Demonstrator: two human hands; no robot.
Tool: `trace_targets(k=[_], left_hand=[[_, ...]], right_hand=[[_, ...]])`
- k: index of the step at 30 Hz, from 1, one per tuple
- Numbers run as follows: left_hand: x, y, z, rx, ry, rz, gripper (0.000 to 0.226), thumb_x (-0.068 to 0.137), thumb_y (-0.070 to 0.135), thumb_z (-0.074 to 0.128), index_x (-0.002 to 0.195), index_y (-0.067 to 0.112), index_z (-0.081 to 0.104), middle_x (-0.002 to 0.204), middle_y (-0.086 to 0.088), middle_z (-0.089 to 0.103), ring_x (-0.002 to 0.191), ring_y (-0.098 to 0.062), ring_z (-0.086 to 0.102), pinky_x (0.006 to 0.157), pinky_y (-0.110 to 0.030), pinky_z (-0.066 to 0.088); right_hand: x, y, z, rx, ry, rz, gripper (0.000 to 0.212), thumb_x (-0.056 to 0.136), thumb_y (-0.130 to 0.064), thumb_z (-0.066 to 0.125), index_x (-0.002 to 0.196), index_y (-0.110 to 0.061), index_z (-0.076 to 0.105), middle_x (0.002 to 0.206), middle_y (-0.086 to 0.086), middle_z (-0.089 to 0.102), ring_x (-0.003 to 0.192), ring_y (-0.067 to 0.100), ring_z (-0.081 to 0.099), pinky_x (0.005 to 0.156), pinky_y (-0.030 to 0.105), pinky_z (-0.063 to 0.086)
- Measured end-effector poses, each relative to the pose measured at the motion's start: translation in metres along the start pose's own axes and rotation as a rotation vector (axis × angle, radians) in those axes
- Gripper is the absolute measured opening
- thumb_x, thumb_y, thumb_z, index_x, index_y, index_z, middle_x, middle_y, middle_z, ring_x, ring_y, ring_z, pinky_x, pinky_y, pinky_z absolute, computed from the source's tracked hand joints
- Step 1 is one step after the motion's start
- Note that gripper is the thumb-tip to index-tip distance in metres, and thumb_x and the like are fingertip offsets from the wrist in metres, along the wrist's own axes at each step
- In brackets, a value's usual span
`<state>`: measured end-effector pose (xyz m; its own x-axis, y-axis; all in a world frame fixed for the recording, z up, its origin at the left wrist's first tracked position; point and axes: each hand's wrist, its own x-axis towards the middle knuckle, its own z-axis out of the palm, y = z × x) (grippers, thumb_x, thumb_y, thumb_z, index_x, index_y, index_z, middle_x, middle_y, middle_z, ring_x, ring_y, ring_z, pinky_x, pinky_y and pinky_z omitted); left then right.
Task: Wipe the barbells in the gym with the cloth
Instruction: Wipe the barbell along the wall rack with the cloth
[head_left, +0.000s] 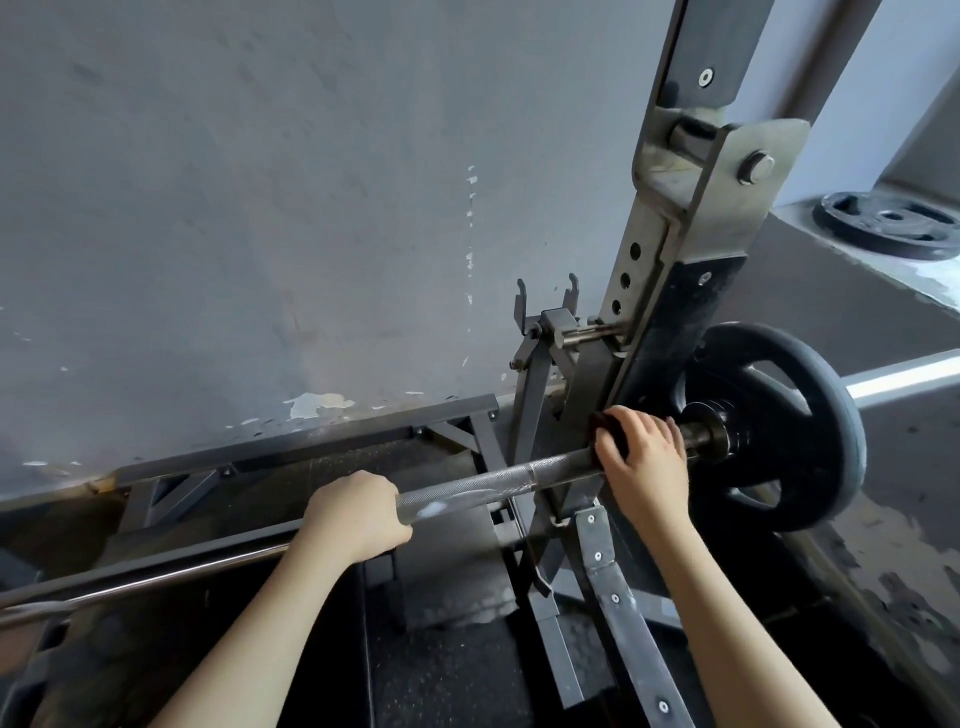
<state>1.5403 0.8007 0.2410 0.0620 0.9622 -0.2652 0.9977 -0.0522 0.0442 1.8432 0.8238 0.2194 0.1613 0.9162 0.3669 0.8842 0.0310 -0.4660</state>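
Now, left hand (358, 514) gripping barbell (493, 480), right hand (641, 457) clasping dark cloth (605, 422) around it — beside weight plate (831, 441)

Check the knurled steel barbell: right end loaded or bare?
Loaded. A black round weight plate sits on the knurled steel barbell sleeve, just beyond the right hand gripping a dark cloth.

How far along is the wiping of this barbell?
Done: nothing tells clearly; the barbell shows no clean-versus-dirty line. In hand: the right hand wraps a dark cloth round the bar beside the weight plate, while the left hand grips the shaft. Left: a pale mark by the left hand and the long stretch beyond it.
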Motion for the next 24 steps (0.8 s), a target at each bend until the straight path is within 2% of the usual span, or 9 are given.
trace_targets(k=[3, 7, 9, 12, 15, 16, 20, 22, 24], left_hand=[[-0.001, 0.001, 0.002, 0.032, 0.033, 0.008, 0.023, 0.080, 0.040, 0.055, 0.093, 0.026, 0.068, 0.087, 0.006, 0.067, 0.083, -0.018, 0.063, 0.067, -0.027, 0.043], [-0.003, 0.002, 0.007, 0.138, 0.160, 0.037, 0.026, 0.085, 0.043, 0.050, 0.095, 0.026, 0.066, 0.096, 0.006, 0.068, 0.089, -0.020, 0.060, 0.077, -0.028, 0.037], [-0.005, 0.003, 0.011, 0.158, 0.244, 0.049, 0.027, 0.086, 0.045, 0.049, 0.093, 0.025, 0.065, 0.096, 0.006, 0.068, 0.090, -0.020, 0.061, 0.083, -0.027, 0.036], [-0.007, 0.002, 0.016, 0.123, 0.350, 0.065, 0.025, 0.082, 0.049, 0.060, 0.081, 0.024, 0.065, 0.082, 0.005, 0.067, 0.078, -0.020, 0.062, 0.080, -0.030, 0.038], [-0.006, -0.002, 0.023, 0.087, 0.387, 0.106, 0.037, 0.046, 0.037, 0.088, 0.050, 0.020, 0.056, 0.049, 0.006, 0.053, 0.045, -0.021, 0.054, 0.063, -0.030, 0.045], [-0.006, -0.002, 0.025, 0.083, 0.414, 0.113, 0.040, 0.039, 0.032, 0.091, 0.047, 0.019, 0.054, 0.046, 0.005, 0.051, 0.043, -0.022, 0.053, 0.061, -0.031, 0.045], [-0.011, 0.001, 0.031, 0.091, 0.478, 0.099, 0.040, 0.039, 0.022, 0.092, 0.052, 0.014, 0.055, 0.051, -0.001, 0.052, 0.049, -0.027, 0.055, 0.064, -0.035, 0.043], [-0.012, 0.003, 0.034, 0.115, 0.514, 0.071, 0.040, 0.039, 0.018, 0.090, 0.054, 0.012, 0.053, 0.054, -0.003, 0.051, 0.051, -0.029, 0.054, 0.065, -0.037, 0.039], [-0.011, 0.005, 0.037, 0.139, 0.529, 0.045, 0.043, 0.037, 0.016, 0.090, 0.055, 0.011, 0.052, 0.055, -0.005, 0.050, 0.051, -0.029, 0.052, 0.066, -0.038, 0.035]], right_hand=[[-0.014, -0.035, 0.025, 0.110, 0.154, 0.139, 0.033, 0.088, -0.031, 0.046, 0.107, -0.012, 0.065, 0.110, 0.005, 0.065, 0.109, 0.029, 0.053, 0.103, 0.047, 0.037], [-0.038, -0.047, 0.024, 0.097, -0.004, -0.284, 0.035, 0.088, -0.032, 0.047, 0.111, -0.013, 0.065, 0.115, 0.002, 0.064, 0.110, 0.023, 0.053, 0.100, 0.036, 0.038], [-0.024, -0.023, 0.010, 0.045, -0.091, -0.355, 0.041, 0.089, -0.037, 0.044, 0.116, -0.013, 0.064, 0.117, 0.001, 0.064, 0.110, 0.023, 0.056, 0.097, 0.037, 0.042], [-0.005, 0.003, 0.002, 0.014, -0.015, -0.135, 0.044, 0.088, -0.039, 0.040, 0.115, -0.012, 0.064, 0.115, 0.004, 0.065, 0.108, 0.027, 0.055, 0.098, 0.043, 0.041], [-0.013, -0.024, 0.019, 0.089, 0.159, 0.131, 0.039, 0.087, -0.033, 0.041, 0.110, -0.011, 0.064, 0.114, 0.005, 0.063, 0.111, 0.026, 0.049, 0.101, 0.043, 0.038], [-0.020, -0.037, 0.024, 0.132, 0.161, 0.117, 0.036, 0.087, -0.031, 0.042, 0.108, -0.011, 0.065, 0.113, 0.004, 0.063, 0.110, 0.025, 0.049, 0.100, 0.041, 0.036], [-0.032, -0.037, 0.012, 0.122, -0.088, -0.315, 0.039, 0.089, -0.034, 0.046, 0.115, -0.013, 0.065, 0.119, 0.000, 0.063, 0.113, 0.020, 0.052, 0.103, 0.036, 0.039], [-0.016, -0.017, 0.000, 0.055, -0.146, -0.303, 0.044, 0.088, -0.040, 0.044, 0.118, -0.015, 0.065, 0.118, 0.000, 0.065, 0.111, 0.020, 0.054, 0.103, 0.041, 0.041], [-0.001, -0.005, -0.004, 0.046, -0.082, -0.095, 0.041, 0.088, -0.038, 0.046, 0.116, -0.015, 0.066, 0.116, 0.002, 0.067, 0.110, 0.023, 0.054, 0.103, 0.044, 0.040]])
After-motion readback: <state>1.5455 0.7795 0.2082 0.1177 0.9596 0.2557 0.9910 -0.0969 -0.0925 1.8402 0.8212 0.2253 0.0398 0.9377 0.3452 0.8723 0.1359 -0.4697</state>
